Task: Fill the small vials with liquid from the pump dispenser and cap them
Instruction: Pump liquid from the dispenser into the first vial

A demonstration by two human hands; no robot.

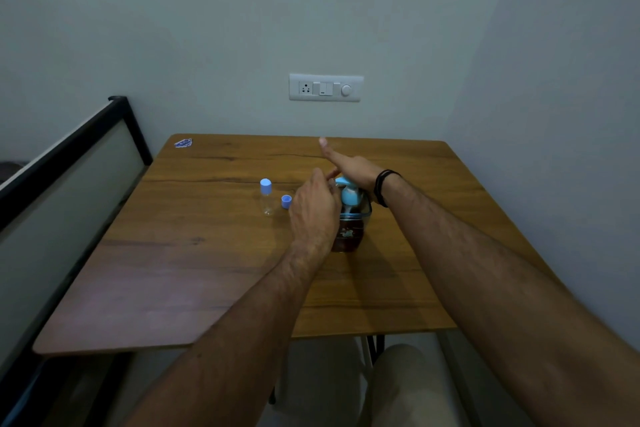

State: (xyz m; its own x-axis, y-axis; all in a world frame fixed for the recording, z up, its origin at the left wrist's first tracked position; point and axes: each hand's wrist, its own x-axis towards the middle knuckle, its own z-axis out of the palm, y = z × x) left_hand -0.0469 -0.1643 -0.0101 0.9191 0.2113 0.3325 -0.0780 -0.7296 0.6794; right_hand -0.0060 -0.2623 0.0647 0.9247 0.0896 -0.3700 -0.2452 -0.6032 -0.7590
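Two bare forearms reach over a wooden table to a pump dispenser

The left hand is curled at the blue spout; what it pinches is hidden. The right hand lies flat, fingers straight, pressing the pump head. A capped clear vial stands left of them, a loose blue cap beside it. The dispenser's label is unreadable

Both forearms are bare and hairy, with no sleeves in view. The right wrist carries a thin black cord wristband, wrapped in a few strands. The left wrist has nothing on it. The legs below wear light beige trousers.
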